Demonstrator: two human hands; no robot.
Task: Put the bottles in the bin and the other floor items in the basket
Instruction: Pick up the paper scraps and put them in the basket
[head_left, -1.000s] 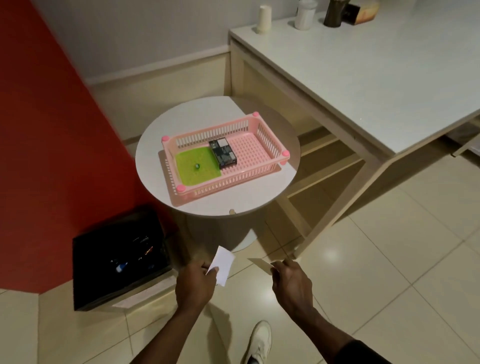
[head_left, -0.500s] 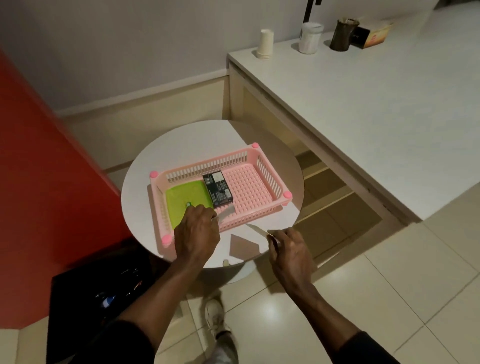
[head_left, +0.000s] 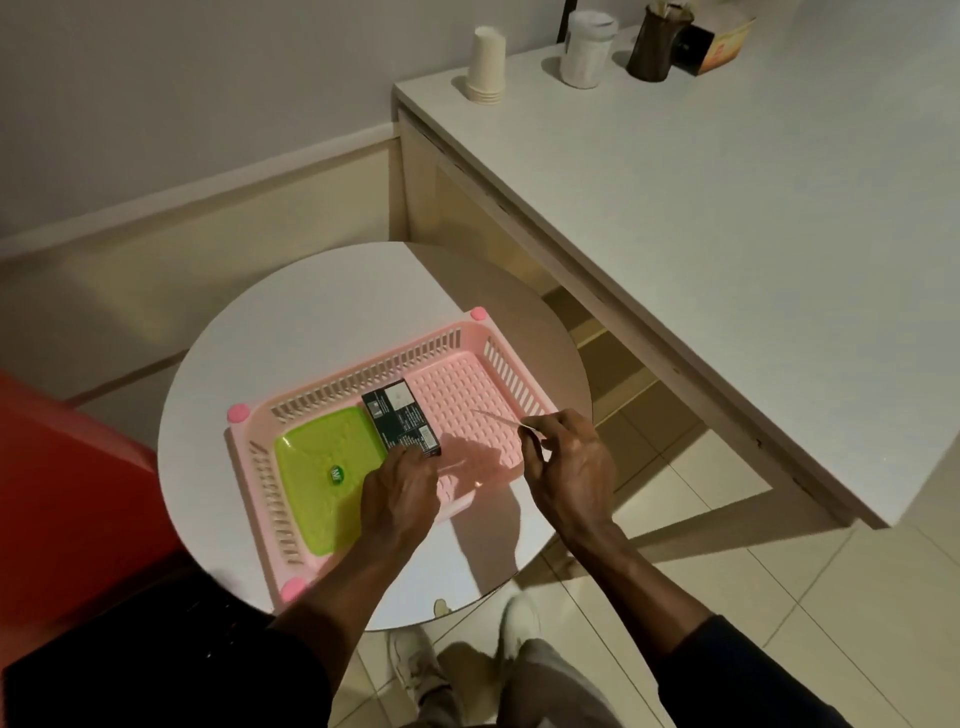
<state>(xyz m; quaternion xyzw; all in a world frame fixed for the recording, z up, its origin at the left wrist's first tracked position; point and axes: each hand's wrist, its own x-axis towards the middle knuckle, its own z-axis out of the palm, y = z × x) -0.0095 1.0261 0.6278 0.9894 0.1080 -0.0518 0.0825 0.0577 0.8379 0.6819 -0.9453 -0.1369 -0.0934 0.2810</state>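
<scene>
Card (head_left: 496, 417) pinched in right-hand fingers (head_left: 530, 441)

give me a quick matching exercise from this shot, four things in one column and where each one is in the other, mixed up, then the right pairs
Things:
1. green lid
2. black box
3. thin card
4. paper cups

Places:
A. pinched in the right hand, over the pink basket
B. stacked on the white counter
C. flat in the basket's left end
D. in the basket's middle, by the left hand

Pairs: 1-C, 2-D, 3-A, 4-B
</scene>
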